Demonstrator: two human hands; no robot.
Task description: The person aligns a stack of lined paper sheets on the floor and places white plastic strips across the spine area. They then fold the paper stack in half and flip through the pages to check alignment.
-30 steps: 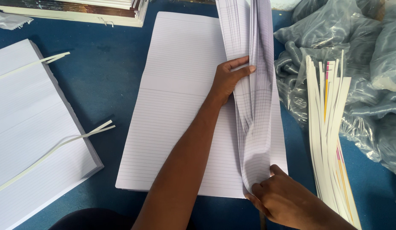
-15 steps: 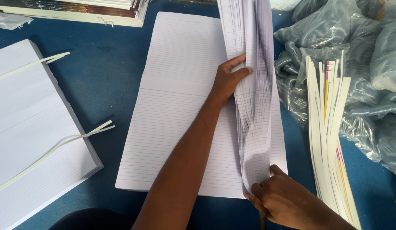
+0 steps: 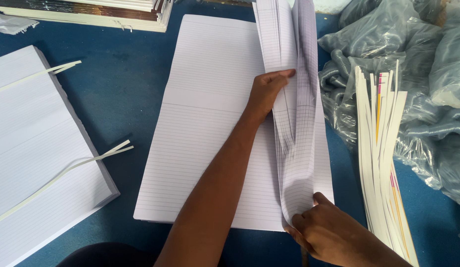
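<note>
Bottom right of frame: right hand (image 3: 334, 235) pinching near corner of lifted sheaf of ruled sheets (image 3: 297, 143), thumb on top, sheets bent between thumb & fingers. Sheaf rises from that pinch up thru centre-right to top edge, standing on edge. Mid-frame: left hand (image 3: 267, 94), arm crossing flat ruled sheet (image 3: 210, 123), fingers tucked into sheaf, spreading pages apart. Flat sheet lies left of sheaf on blue table (image 3: 121, 99). Right: stack of thin cards (image 3: 383, 158), grey plastic bags (image 3: 413, 74). Left: paper pile w/ white strips (image 3: 37, 143). Top left: stacked books (image 3: 91, 10).
</note>
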